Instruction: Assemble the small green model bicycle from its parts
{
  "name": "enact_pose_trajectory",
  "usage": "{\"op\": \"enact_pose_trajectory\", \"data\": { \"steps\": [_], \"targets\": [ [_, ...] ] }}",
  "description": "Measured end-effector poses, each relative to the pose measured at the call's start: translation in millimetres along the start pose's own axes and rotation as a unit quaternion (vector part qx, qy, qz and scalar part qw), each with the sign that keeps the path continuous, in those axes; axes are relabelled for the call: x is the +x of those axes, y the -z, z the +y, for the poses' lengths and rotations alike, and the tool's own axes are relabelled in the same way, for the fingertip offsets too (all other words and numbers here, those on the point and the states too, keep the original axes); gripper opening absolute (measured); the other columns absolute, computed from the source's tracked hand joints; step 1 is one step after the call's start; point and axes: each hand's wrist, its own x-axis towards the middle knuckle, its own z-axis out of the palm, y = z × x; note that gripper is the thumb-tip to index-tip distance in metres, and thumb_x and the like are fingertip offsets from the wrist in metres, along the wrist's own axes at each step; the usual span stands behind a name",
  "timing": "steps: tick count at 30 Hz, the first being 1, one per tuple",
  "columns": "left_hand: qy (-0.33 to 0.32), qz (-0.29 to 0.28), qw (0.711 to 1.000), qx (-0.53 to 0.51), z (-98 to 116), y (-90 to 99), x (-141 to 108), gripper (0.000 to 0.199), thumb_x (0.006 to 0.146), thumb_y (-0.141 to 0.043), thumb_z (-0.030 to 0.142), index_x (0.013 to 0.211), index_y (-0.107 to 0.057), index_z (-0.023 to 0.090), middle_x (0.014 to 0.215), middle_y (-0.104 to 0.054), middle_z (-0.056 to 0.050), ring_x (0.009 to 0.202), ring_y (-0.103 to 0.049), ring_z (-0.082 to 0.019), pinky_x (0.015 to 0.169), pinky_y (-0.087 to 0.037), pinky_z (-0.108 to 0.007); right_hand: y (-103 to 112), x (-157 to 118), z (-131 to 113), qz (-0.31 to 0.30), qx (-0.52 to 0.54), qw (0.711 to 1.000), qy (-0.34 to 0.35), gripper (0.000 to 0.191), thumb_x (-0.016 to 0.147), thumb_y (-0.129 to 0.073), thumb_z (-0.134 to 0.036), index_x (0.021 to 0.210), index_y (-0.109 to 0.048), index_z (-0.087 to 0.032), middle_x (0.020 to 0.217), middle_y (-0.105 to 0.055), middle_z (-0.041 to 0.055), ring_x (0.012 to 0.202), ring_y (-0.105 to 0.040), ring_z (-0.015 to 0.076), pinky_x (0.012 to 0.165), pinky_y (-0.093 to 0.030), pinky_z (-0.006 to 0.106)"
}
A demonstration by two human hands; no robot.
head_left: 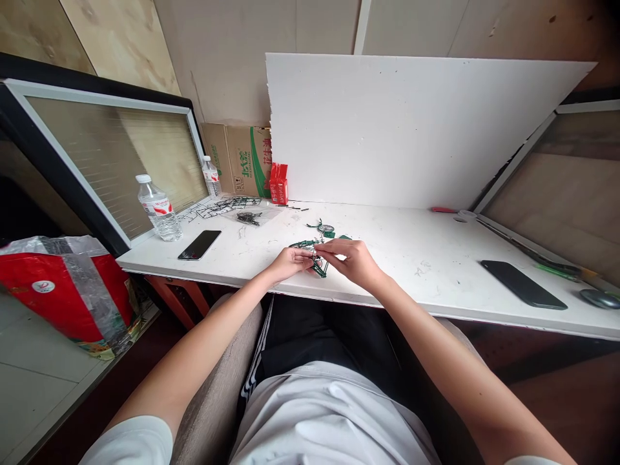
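Note:
Above the front part of the white table, my left hand (289, 265) is closed around a small dark green model bicycle frame (320, 271). My right hand (356, 259) pinches at the top of the same frame, thumb and forefinger pressed together. Whether a tiny separate part sits in that pinch is too small to tell. Just beyond the hands lie a small spoked wheel with a green mudguard (325, 227) and a flat green piece (329, 234). My fingers hide much of the frame's middle.
At the left of the white table (397, 271) are a black phone (199, 245), a water bottle (159, 210), black part sprues (217, 206) and a plastic bag of dark parts (249, 217). A red box (279, 183) stands behind. Rightward lie a dark phone-like slab (523, 284) and a mouse (599, 298).

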Motion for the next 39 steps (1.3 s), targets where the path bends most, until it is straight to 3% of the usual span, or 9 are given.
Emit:
{"op": "enact_pose_trajectory", "data": {
  "steps": [11, 16, 26, 30, 39],
  "targets": [
    [0.006, -0.003, 1.000, 0.015, -0.9, 0.7, -0.1, 0.058, 0.073, -0.092, 0.050, 0.113, -0.077, 0.010, 0.108, -0.079, -0.017, 0.083, -0.079, -0.026, 0.090, -0.059, -0.042, -7.9, -0.2, -7.3, -0.017, 0.028, 0.999, -0.027, 0.021, 0.103, -0.064, -0.033, 0.108, -0.081, -0.022, 0.100, -0.082, 0.0085, 0.087, -0.078, 0.0232, 0.076, -0.062, 0.034],
    [0.004, -0.005, 1.000, 0.022, -2.9, 1.5, 0.9, 0.060, 0.073, -0.092, 0.050, 0.115, -0.077, 0.010, 0.116, -0.078, -0.018, 0.083, -0.079, -0.025, 0.090, -0.059, -0.041, -13.7, -1.6, -6.5, 0.004, 0.039, 0.998, -0.042, 0.024, 0.102, -0.065, -0.039, 0.102, -0.081, -0.021, 0.094, -0.081, 0.0084, 0.083, -0.077, 0.0221, 0.072, -0.062, 0.032],
    [0.001, 0.007, 1.000, 0.027, -2.9, 1.1, 1.1, 0.057, 0.071, -0.092, 0.051, 0.111, -0.078, 0.012, 0.107, -0.080, -0.015, 0.081, -0.079, -0.026, 0.088, -0.060, -0.042, -16.7, -3.5, -2.3, 0.049, 0.115, 0.986, -0.111, 0.033, 0.093, -0.074, -0.051, 0.086, -0.078, -0.019, 0.083, -0.079, 0.0076, 0.074, -0.077, 0.0219, 0.070, -0.067, 0.033],
    [0.005, 0.004, 1.000, 0.028, -1.7, 0.1, 0.2, 0.056, 0.073, -0.092, 0.051, 0.110, -0.078, 0.012, 0.104, -0.081, -0.014, 0.083, -0.079, -0.027, 0.091, -0.059, -0.043, -19.9, -4.9, -0.3, 0.053, 0.104, 0.988, -0.102, 0.035, 0.093, -0.074, -0.052, 0.083, -0.076, -0.019, 0.081, -0.078, 0.0075, 0.073, -0.076, 0.0215, 0.069, -0.067, 0.033],
    [0.010, 0.008, 1.000, 0.027, -1.0, -1.4, -0.7, 0.062, 0.073, -0.091, 0.053, 0.115, -0.076, 0.011, 0.109, -0.080, -0.017, 0.085, -0.080, -0.028, 0.093, -0.059, -0.044, -19.4, -4.9, 5.5, 0.058, 0.051, 0.997, -0.027, 0.022, 0.100, -0.068, -0.039, 0.100, -0.082, -0.022, 0.091, -0.082, 0.0083, 0.078, -0.078, 0.0212, 0.071, -0.064, 0.032]
  ]
}}
